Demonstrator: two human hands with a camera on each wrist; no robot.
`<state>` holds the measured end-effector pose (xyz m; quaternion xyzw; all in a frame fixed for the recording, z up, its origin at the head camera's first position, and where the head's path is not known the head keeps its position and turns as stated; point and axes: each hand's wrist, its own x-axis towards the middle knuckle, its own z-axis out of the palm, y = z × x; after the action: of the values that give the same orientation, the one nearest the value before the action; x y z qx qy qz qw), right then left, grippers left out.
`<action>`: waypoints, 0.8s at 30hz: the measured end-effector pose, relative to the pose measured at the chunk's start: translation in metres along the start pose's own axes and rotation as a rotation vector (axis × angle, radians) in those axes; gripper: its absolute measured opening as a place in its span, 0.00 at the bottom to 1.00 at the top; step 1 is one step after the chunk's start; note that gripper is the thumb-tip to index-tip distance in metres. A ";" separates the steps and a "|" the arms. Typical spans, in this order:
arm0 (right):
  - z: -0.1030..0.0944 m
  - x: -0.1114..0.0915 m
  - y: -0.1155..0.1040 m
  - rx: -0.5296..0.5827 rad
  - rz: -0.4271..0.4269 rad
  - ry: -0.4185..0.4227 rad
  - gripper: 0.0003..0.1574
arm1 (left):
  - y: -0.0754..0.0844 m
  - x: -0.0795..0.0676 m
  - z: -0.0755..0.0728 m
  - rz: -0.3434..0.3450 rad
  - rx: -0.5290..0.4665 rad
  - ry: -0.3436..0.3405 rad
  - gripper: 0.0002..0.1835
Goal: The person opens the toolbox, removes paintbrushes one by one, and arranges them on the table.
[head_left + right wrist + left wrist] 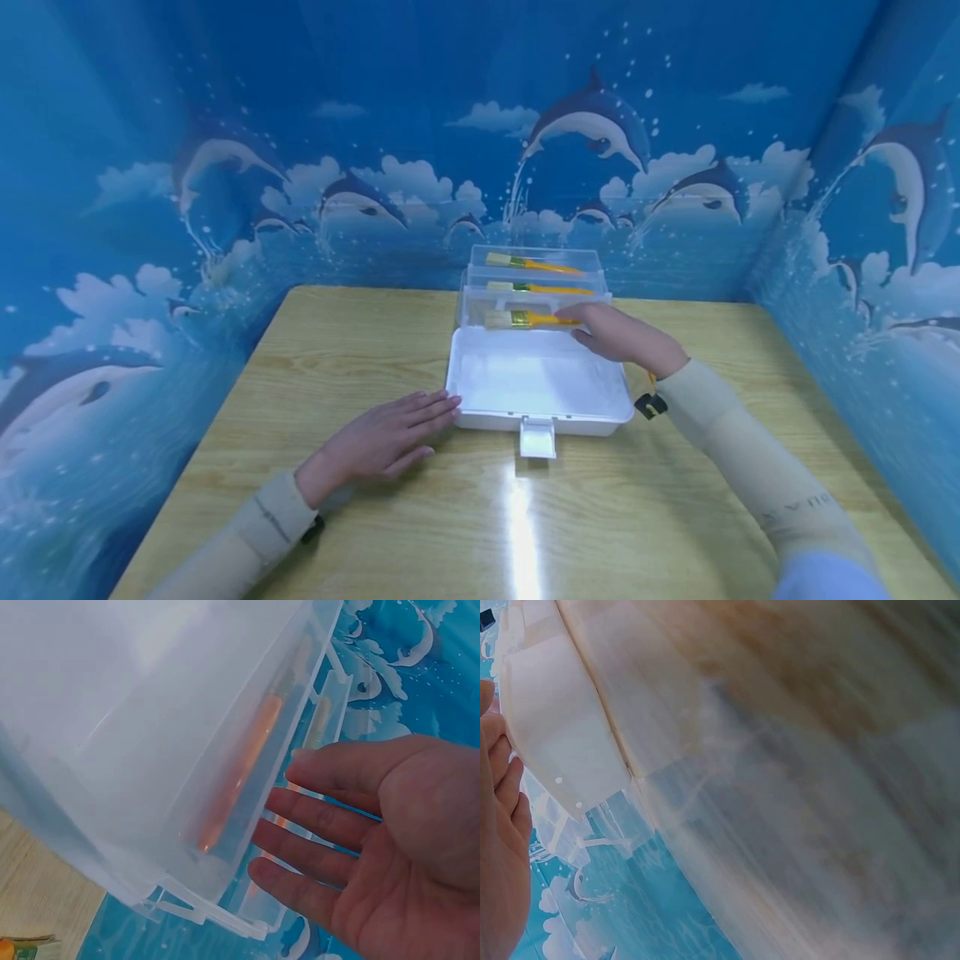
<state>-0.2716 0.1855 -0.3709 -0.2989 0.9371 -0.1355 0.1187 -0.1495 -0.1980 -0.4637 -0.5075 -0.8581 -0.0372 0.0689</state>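
Observation:
A white box (540, 367) lies open on the table, its front latch (537, 438) hanging down. Stepped clear trays rise at its back, holding a front paintbrush (510, 320), a middle paintbrush (510, 287) and a rear paintbrush (506, 261), all with orange handles and pale bristles. My right hand (618, 337) is at the handle end of the front brush; the right wrist view shows its fingers (315, 814) extended beside the clear trays, gripping nothing. My left hand (382, 433) stretches flat, fingertips at the box's front left corner.
Light wood table (360, 350) surrounds the box. Blue dolphin-print curtains (420, 125) stand behind and on both sides. At the lower left of the right wrist view, part of another paintbrush (30, 949) lies on the table.

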 end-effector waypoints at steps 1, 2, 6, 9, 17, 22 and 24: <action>0.000 0.002 0.000 -0.002 -0.003 -0.003 0.27 | 0.000 0.000 0.000 -0.001 -0.003 -0.002 0.32; 0.001 0.004 0.000 -0.006 0.000 -0.007 0.28 | 0.000 0.000 -0.001 -0.002 -0.007 -0.004 0.32; 0.003 0.011 0.000 -0.035 -0.001 -0.019 0.30 | 0.000 0.000 -0.002 -0.002 -0.011 -0.010 0.32; 0.005 0.016 0.000 -0.046 -0.012 -0.024 0.31 | 0.000 0.000 -0.002 -0.002 -0.008 -0.007 0.31; 0.014 0.027 0.001 -0.091 0.008 -0.054 0.33 | -0.001 0.000 0.000 0.001 -0.012 0.006 0.31; 0.014 0.029 -0.001 -0.108 -0.025 -0.024 0.28 | 0.000 -0.001 0.000 -0.008 -0.016 -0.001 0.32; 0.014 0.029 -0.001 -0.119 -0.036 -0.011 0.26 | -0.001 -0.001 0.001 -0.006 -0.012 -0.001 0.31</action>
<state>-0.2898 0.1648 -0.3881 -0.3228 0.9374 -0.0798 0.1036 -0.1495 -0.1990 -0.4645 -0.5054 -0.8594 -0.0422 0.0654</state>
